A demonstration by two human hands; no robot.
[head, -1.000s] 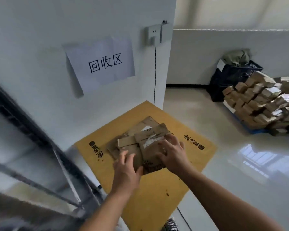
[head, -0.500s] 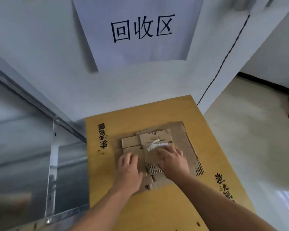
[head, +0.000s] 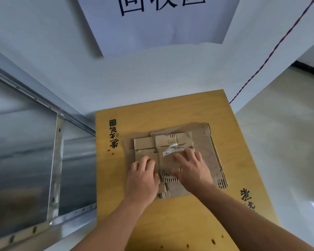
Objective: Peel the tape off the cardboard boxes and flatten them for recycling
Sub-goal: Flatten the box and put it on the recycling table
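The left hand and right hand lie palm-down, fingers straight and gripping nothing, pressing the flattened cardboard onto the yellow board, likely so it stays flat.

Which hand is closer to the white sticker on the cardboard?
The right hand. Its fingers reach the lower edge of the white sticker. The left hand rests on the cardboard, off to the sticker's lower left.
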